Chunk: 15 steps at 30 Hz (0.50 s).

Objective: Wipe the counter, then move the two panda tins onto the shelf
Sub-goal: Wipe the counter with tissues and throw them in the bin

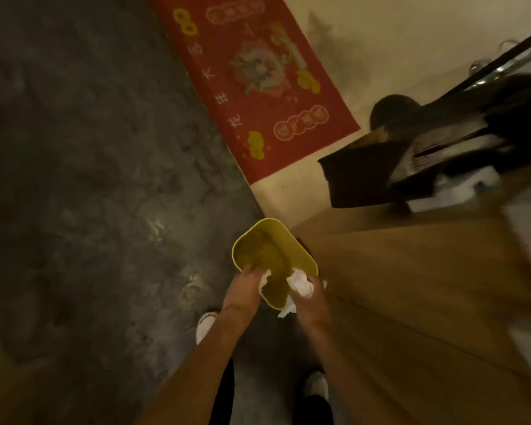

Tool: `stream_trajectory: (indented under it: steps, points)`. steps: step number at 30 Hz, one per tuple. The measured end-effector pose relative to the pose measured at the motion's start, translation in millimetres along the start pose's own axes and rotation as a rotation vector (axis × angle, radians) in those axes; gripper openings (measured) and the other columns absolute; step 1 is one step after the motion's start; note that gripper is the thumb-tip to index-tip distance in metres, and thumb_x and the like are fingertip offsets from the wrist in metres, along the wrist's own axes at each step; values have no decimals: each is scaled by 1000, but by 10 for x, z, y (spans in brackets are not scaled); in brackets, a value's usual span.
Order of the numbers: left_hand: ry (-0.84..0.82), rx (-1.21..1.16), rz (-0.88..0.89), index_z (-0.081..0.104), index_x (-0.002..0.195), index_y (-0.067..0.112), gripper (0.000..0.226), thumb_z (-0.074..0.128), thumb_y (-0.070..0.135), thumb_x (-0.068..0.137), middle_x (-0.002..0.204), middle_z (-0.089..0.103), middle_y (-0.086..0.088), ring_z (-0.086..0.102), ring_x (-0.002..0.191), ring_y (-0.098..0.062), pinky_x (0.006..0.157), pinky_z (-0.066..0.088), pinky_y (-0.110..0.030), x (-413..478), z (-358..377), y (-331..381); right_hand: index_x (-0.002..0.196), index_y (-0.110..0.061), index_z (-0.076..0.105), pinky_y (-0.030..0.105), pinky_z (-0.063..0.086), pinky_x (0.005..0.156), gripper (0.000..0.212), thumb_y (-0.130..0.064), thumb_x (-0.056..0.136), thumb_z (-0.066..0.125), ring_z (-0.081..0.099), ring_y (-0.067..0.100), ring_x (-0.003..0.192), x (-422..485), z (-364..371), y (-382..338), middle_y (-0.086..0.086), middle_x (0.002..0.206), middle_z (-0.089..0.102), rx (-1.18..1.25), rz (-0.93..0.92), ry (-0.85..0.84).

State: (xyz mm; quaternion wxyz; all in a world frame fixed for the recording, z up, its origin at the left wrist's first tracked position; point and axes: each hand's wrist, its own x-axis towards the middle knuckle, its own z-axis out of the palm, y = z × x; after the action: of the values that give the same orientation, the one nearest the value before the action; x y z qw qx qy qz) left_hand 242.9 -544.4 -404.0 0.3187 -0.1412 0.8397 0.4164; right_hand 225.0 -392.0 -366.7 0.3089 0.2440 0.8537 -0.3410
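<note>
Both my hands are held over a yellow bin (258, 237) that stands on the floor beside a wooden cabinet (411, 286). My left hand (246, 288) pinches a small piece of white tissue at the bin's near rim. A larger crumpled wad of white tissue (301, 285) is gripped in my right hand (311, 302), with a strip hanging below it. The inside of the bin looks dark yellow, and I cannot tell what lies in it. No panda tins are in sight.
A dark stone-patterned floor (89, 179) fills the left. A red mat with gold print (252, 81) lies ahead on pale floor. Dark boxes and stacked items (426, 161) sit at the right on the cabinet top. My white shoes (206, 326) are below the bin.
</note>
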Motion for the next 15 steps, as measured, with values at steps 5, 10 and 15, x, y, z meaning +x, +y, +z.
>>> stream_trajectory:
  steps: [5,10,15]
  points:
    - [-76,268,43,26,150,33,61,54,17,98,148,42,-9,53,123,-38,96,51,-50,1129,607,-552,143,-15,42,30,37,98,61,-15,88,70,46,32,132,1142,764,598,13,145,48,-87,-63,28]
    - [-140,430,76,19,152,38,66,55,37,96,165,8,-5,10,148,-45,120,14,-61,1384,1026,-806,154,-18,12,43,24,119,89,-31,88,69,17,25,149,1558,993,1033,9,163,11,-164,-196,-137]
    - [-35,528,102,31,149,25,53,49,28,99,159,27,-7,19,146,-38,119,20,-55,824,932,-748,149,-18,34,45,28,118,74,-34,87,70,27,27,147,1027,570,1228,14,159,29,-118,-162,-119]
